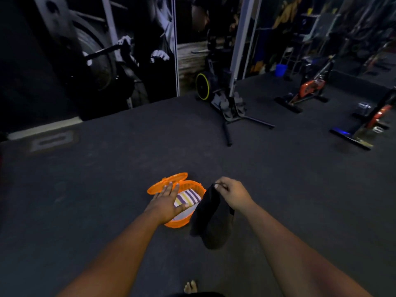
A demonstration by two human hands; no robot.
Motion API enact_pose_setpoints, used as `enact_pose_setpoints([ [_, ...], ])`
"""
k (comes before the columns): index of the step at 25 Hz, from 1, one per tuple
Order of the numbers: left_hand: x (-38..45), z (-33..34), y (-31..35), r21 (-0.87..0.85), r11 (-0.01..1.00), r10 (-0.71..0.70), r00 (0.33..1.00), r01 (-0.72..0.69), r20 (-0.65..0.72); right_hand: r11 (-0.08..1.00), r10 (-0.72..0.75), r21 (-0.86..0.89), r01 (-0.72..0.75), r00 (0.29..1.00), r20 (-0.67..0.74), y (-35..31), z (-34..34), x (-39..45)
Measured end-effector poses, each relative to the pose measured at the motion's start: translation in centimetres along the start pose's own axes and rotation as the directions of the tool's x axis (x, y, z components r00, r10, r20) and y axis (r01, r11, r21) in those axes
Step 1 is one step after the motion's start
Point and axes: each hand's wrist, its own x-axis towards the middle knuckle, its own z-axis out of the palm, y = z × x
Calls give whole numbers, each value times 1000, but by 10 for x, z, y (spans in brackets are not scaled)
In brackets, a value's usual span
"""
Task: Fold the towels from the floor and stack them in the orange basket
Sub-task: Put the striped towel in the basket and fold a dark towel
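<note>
- head view: the orange basket (186, 222) sits on the dark floor (85, 200) at the centre of the frame, its lid (166, 182) swung open toward 11 o'clock.
- a folded striped towel (188, 197), in purple, yellow and white, already lies inside the basket, so at least one towel looks done.
- the left hand (166, 203) reaches over the basket from 7 o'clock, fingers straight and spread, palm down over the striped towel; its grip is released and holds nothing. whether it touches the cloth cannot be told.
- the right hand (232, 192), just at 3 o'clock of the basket, pinches the top edge of a dark towel (211, 219), which hangs down beside the basket's right rim; its grip is clenched on that cloth.
- the dark towel looks loosely bunched rather than neatly folded, so by judgement it is left to be folded and laid on the striped one.
- no other loose towels show on the floor here, so this may be a late one, though the frame cannot confirm that.
- exercise bikes (308, 88) stand at 1 to 2 o'clock; a bare foot (190, 287) shows at 6 o'clock.
- no brand, label or writing is readable; the scene is dim and blurred.
</note>
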Motion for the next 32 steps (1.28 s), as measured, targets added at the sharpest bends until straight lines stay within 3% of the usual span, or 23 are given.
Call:
enact_pose_setpoints([
  [4,45,-5,21,-192,972,115,987,-134,-109,985,-168,49,165,983,74,-4,-13,44],
  [8,84,-12,52,-504,828,183,968,-245,-169,964,-267,9,267,962,57,-11,-33,82],
  [11,103,-22,60,-653,737,34,975,-173,-219,952,-262,-127,278,956,131,-5,-48,103],
  [13,108,-32,61,-775,619,-87,970,-124,-225,870,-155,-391,301,919,364,11,-59,116],
  [15,110,-45,60,-851,511,-294,907,-118,-302,736,1,-584,341,863,505,32,-67,127],
  [16,109,-51,58,-881,457,-419,845,-118,-331,746,11,-577,331,861,509,44,-70,133],
  [18,102,-57,53,-898,413,-556,740,-150,-380,874,-88,-401,273,902,423,64,-72,143],
  [19,96,-57,49,-872,465,-548,724,-152,-418,948,-114,-244,206,932,344,70,-72,148],
  [20,90,-54,47,-817,570,-515,735,-91,-441,993,-98,-44,113,961,257,73,-72,155],
  [22,81,-44,49,-604,782,-483,761,153,-433,954,-31,300,-14,989,144,69,-72,170],
  [24,76,-38,53,-528,809,-550,653,260,-522,931,-207,329,160,972,114,65,-76,184],
  [26,70,-38,54,-694,692,-699,426,200,-574,913,-378,-13,407,860,342,71,-85,198],
  [27,63,-39,51,-762,623,-768,321,176,-554,832,-361,-237,501,814,454,74,-90,203],
  [28,54,-39,49,-816,553,-826,245,171,-508,747,-365,-351,565,789,494,82,-94,211],
  [29,45,-36,47,-859,482,-871,200,174,-449,732,-400,-359,579,792,462,89,-96,218],
  [30,38,-34,47,-881,430,-899,184,197,-398,805,-436,-244,541,818,375,93,-97,222],
  [32,28,-29,50,-868,417,-906,207,271,-370,935,-349,155,319,906,239,79,-98,220],
])
